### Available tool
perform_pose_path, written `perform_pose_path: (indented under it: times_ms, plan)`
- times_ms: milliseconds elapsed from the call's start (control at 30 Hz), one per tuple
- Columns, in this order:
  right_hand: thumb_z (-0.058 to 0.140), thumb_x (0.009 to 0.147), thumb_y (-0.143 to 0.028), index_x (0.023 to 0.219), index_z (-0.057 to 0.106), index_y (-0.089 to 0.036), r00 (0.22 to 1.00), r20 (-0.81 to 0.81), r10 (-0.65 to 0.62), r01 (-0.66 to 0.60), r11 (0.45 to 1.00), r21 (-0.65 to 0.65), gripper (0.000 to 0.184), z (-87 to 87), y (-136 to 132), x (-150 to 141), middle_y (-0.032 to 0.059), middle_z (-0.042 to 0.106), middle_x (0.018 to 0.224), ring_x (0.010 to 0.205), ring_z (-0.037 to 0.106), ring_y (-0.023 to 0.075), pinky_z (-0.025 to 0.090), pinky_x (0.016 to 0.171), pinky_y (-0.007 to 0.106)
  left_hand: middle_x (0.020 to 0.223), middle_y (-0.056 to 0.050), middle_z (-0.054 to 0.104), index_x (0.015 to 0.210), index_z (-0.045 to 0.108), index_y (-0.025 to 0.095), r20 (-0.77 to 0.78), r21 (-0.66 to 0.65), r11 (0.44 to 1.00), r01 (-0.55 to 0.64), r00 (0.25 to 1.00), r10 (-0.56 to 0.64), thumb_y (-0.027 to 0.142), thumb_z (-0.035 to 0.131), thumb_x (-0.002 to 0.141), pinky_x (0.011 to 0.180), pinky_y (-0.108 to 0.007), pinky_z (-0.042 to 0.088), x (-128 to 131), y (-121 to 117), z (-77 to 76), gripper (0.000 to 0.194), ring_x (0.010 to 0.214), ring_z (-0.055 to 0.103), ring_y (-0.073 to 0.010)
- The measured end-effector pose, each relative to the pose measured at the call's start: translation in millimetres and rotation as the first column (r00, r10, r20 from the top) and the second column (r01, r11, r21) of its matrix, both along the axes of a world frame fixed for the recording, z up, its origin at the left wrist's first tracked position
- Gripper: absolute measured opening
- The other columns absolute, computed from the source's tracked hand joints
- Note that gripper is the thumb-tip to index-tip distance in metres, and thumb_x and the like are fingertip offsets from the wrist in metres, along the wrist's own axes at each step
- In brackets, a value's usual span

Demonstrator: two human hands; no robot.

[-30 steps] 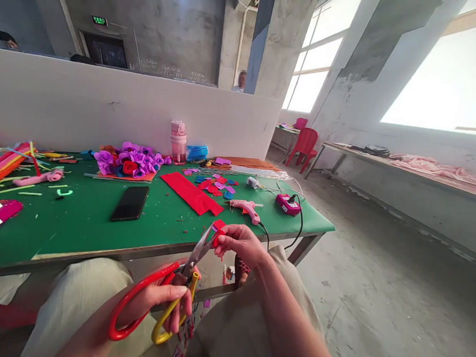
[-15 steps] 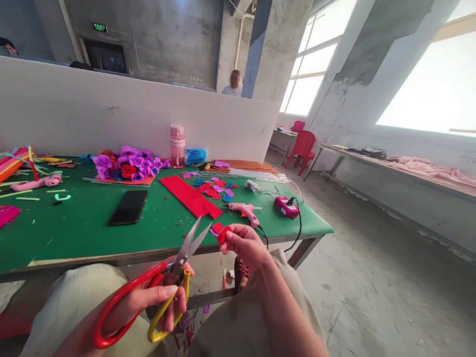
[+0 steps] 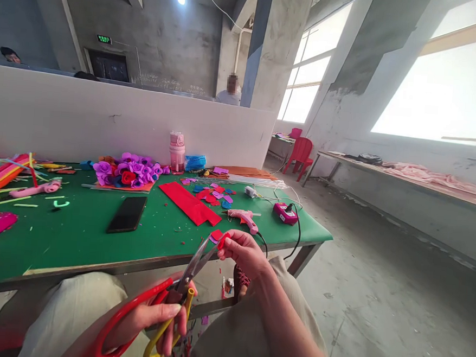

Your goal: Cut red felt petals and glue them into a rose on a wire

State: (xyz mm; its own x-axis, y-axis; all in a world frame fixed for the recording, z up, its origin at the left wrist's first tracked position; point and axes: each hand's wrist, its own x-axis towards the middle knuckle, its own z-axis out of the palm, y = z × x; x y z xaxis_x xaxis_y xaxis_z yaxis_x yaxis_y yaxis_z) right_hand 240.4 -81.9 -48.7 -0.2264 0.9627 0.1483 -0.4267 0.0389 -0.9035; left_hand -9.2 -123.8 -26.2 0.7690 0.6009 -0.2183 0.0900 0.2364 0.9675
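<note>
My left hand [image 3: 155,319] is closed around the handles of a pair of scissors [image 3: 193,265], one loop red and the other yellow. The blades are parted and point up toward my right hand [image 3: 243,251]. Between the thumb and fingers of that hand is a small piece of red paper [image 3: 222,241], at the blade tips; whether the blades touch it I cannot tell. Just behind it, at the table's front edge, lie small red and purple paper pieces [image 3: 216,234]. Farther back on the green table is a long red paper strip [image 3: 187,202].
A pink glue gun [image 3: 243,218] and a magenta power socket [image 3: 285,213] with cables lie at right. A black phone [image 3: 127,214], a bunch of purple paper flowers [image 3: 135,168], a pink bottle [image 3: 176,153] and loose paper petals [image 3: 212,194] are on the table. Behind stands a white partition [image 3: 83,113].
The scissors drew back left from the red paper with blades wide, then returned toward it. The red paper has turned in my right hand. The view has tilted up slightly.
</note>
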Motion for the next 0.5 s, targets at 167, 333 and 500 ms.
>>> perform_pose_path:
  times_ms: [167, 333, 500]
  plan:
    - [0.070, 0.074, -0.035, 0.074, 0.064, -0.015, 1.000, 0.006, -0.005, 0.005, 1.000, -0.004, 0.021, -0.4, 1, 1, 0.0017, 0.064, 0.065, 0.059, 0.062, 0.0116, 0.050, 0.059, 0.023, 0.079, -0.007, 0.066, 0.113, 0.050, 0.019, 0.001, -0.018, 1.000, 0.004, 1.000, -0.004, 0.037, 0.051, 0.082, 0.056, -0.031, 0.046, 1, -1, -0.5, 0.036, 0.054, 0.063, -0.0178]
    - [0.074, 0.070, -0.032, 0.086, 0.066, -0.016, 1.000, 0.001, -0.010, 0.010, 1.000, -0.012, 0.024, -1.4, 2, -8, 0.0015, 0.065, 0.074, 0.064, 0.063, 0.0116, 0.051, 0.065, 0.025, 0.081, -0.005, 0.064, 0.112, 0.050, 0.021, 0.119, 0.144, 0.940, -0.308, 0.949, 0.292, 0.036, 0.056, 0.080, 0.058, -0.031, 0.047, 12, 4, -3.8, 0.036, 0.059, 0.061, -0.0167]
    - [0.074, 0.067, -0.032, 0.075, 0.064, -0.016, 0.986, 0.158, 0.043, -0.044, 0.999, 0.001, 0.021, -7.6, 1, -33, 0.0012, 0.067, 0.073, 0.053, 0.056, 0.0082, 0.043, 0.051, 0.021, 0.081, -0.003, 0.064, 0.110, 0.048, 0.019, 0.300, 0.271, 0.706, -0.654, 0.755, 0.583, 0.030, 0.061, 0.077, 0.058, -0.030, 0.047, 13, 19, -6.6, 0.037, 0.059, 0.059, -0.0151]
